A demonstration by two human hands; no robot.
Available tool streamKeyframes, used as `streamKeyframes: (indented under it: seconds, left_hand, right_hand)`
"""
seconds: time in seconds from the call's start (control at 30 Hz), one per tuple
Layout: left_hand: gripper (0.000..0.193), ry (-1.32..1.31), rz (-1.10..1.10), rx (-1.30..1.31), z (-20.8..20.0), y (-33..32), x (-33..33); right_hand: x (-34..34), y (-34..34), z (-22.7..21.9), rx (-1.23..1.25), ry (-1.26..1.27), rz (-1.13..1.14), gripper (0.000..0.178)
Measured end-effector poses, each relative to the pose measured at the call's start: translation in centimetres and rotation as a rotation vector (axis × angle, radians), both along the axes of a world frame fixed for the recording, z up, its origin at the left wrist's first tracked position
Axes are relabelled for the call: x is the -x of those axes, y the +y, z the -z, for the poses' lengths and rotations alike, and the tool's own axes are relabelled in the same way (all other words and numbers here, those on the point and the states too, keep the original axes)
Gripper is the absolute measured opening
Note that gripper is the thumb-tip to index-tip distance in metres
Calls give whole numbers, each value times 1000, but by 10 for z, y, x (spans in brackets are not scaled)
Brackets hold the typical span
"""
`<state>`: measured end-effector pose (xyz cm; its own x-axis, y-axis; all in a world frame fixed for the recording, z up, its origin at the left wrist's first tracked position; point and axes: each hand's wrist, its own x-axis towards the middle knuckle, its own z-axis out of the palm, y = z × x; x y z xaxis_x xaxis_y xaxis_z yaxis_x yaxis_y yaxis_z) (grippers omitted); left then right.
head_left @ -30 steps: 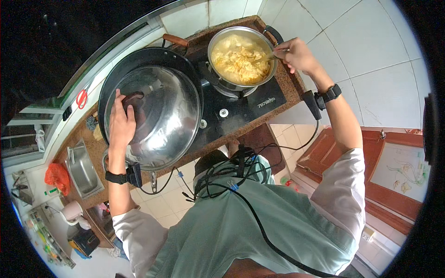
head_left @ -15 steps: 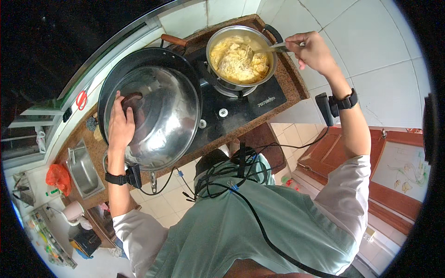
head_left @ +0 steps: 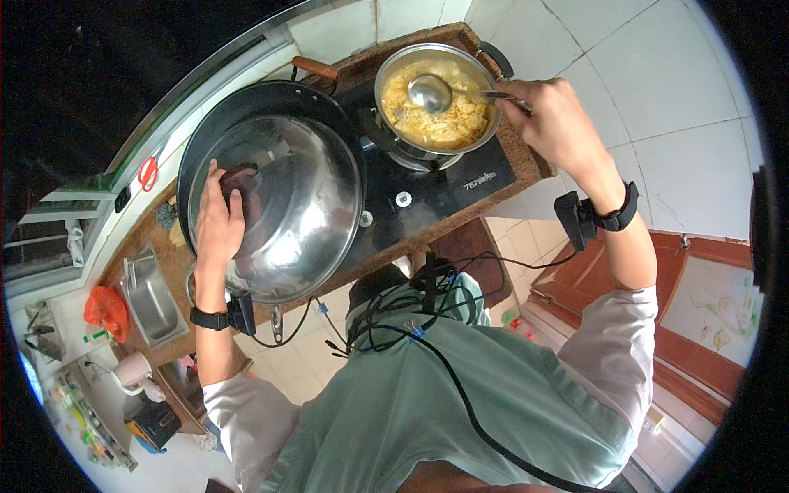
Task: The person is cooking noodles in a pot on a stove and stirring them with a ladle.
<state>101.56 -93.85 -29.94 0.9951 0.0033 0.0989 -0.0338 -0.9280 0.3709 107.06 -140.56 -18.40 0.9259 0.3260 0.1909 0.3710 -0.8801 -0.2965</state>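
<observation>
My left hand (head_left: 219, 223) is at the dark brown knob (head_left: 240, 181) of a large domed metal lid (head_left: 304, 205), its fingers and thumb about the knob. The lid rests over a wide black wok (head_left: 215, 115) on the left side of the stove. My right hand (head_left: 552, 119) grips the handle of a metal ladle (head_left: 430, 94). The ladle's round bowl shows shiny over the far part of a steel pot (head_left: 380, 103), at the back right. Yellow, egg-like pieces and pale shreds in broth (head_left: 427, 127) fill the pot.
The black glass stove (head_left: 427, 193) sits in a brown stone counter (head_left: 353, 267). A steel sink (head_left: 154, 300) and a red plastic bag (head_left: 107, 312) are on the left. Tiled walls (head_left: 657, 107) rise at the right. Black cables (head_left: 394, 316) hang across my front.
The ladle's bowl has come up out of the pot's contents and moved toward the far side. My right hand has dropped nearer the pot's right edge. My left hand stays at the knob.
</observation>
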Motion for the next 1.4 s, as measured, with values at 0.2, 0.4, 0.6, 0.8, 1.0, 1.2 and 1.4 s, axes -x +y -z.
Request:
streamKeyframes:
  seconds: [0.2,0.4,0.6,0.8,1.0,1.2,1.4]
  left_hand:
    - [43,-4,-6,-18,0,-2,-1]
    - [44,-7,3,-14,1,0,-1]
    - [45,-3,6,-7,0,-1,0]
    - [46,17,-20,-3,-3,-4,0]
    - [47,13,6,-23,-3,-1,0]
    - [46,9,34,-27,-3,-3,-1]
    - [45,-16,38,-22,1,-1,-1]
  right_hand:
    - [-11,12,38,31,43,-70,20]
    - [-35,12,55,-50,97,-30,21]
    - [-47,-18,47,-293,342,216,24]
    - [-31,-27,11,-213,340,302,25]
    - [-14,-32,-7,83,-91,-115,21]
    - [-24,-35,18,291,-158,-165,22]
    - [-31,-18,38,573,40,-243,40]
